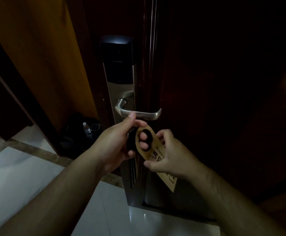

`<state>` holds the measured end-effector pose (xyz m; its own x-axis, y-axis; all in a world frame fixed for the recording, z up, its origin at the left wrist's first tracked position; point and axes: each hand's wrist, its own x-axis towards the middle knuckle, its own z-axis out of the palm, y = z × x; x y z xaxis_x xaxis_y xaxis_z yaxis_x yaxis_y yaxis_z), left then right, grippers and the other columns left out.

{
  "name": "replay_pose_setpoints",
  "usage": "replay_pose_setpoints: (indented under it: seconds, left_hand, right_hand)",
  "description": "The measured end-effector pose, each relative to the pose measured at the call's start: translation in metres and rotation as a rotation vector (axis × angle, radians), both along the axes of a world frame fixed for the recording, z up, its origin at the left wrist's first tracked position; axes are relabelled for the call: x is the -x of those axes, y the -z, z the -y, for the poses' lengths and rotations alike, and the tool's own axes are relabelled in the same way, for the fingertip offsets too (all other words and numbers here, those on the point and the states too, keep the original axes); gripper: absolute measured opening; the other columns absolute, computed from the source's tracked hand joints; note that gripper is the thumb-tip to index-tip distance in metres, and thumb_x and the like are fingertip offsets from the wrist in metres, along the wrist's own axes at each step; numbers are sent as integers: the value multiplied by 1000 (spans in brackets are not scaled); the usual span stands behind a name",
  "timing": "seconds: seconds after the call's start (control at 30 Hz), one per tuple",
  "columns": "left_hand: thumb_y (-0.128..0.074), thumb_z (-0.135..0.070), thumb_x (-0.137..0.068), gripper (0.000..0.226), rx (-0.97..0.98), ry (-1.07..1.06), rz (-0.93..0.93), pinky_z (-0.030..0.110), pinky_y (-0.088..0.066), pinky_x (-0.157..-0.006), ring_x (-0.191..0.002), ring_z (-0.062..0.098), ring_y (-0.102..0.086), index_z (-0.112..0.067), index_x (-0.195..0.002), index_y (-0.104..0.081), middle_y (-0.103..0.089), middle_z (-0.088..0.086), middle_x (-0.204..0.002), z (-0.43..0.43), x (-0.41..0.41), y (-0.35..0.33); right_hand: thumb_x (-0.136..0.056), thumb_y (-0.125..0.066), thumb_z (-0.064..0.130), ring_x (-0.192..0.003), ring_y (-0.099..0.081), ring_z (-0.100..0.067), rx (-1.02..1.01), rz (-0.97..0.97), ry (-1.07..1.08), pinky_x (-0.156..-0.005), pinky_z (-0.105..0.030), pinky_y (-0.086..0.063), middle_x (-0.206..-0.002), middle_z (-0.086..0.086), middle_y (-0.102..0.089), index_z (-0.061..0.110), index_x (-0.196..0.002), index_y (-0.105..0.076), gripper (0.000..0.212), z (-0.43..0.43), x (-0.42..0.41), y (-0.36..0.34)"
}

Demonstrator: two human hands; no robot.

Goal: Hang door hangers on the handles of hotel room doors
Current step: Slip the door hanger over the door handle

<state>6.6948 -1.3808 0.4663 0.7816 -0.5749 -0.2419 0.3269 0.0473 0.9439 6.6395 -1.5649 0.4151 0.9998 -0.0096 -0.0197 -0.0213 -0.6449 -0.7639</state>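
A tan card door hanger [157, 155] with a round hole near its top and dark print sits just below the silver lever handle [144, 114] of a dark wooden door. My left hand [116, 145] grips the hanger's top end, fingers showing through the hole, thumb tip almost touching the handle's underside. My right hand [169, 154] pinches the hanger's middle and covers part of the print. The hanger's lower end points down to the right. The handle sticks out from a long metal lock plate [121, 86] with a black card reader on top.
The dark door [215, 99] fills the right side; its edge and frame run down the middle. A black bag [77, 133] with a water bottle [87, 129] lies on the floor at the left, by an orange-brown wall. White glossy tiles [28, 176] cover the floor below.
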Motion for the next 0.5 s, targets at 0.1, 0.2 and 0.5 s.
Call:
replay_pose_setpoints:
  seconds: [0.1,0.2,0.5]
  left_hand:
    - [-44,-59,-93,52,-19,-4,6,23,-43,-52,-75,17,-65,-18,-117,-64,-67,5,-87,-2,0,1]
    - [-45,-60,-91,52,-34,-20,6,24,-45,-54,-79,19,-66,-19,-117,-66,-70,6,-92,-5,1,3]
    - [-45,-57,-94,49,-38,-71,2,24,-45,-55,-78,17,-68,-17,-113,-67,-73,6,-92,-5,4,3]
  right_hand:
    - [-64,-84,48,-95,-59,-1,12,15,-3,-73,-22,-55,-107,19,-52,38,-120,-31,78,2,4,0]
    - [-65,-85,45,-95,-59,-1,10,27,7,-70,-19,-55,-107,19,-51,38,-120,-29,79,2,8,0]
    - [-66,-85,42,-99,-54,0,50,56,-4,-70,-17,-53,-112,23,-43,42,-122,-24,84,8,14,-3]
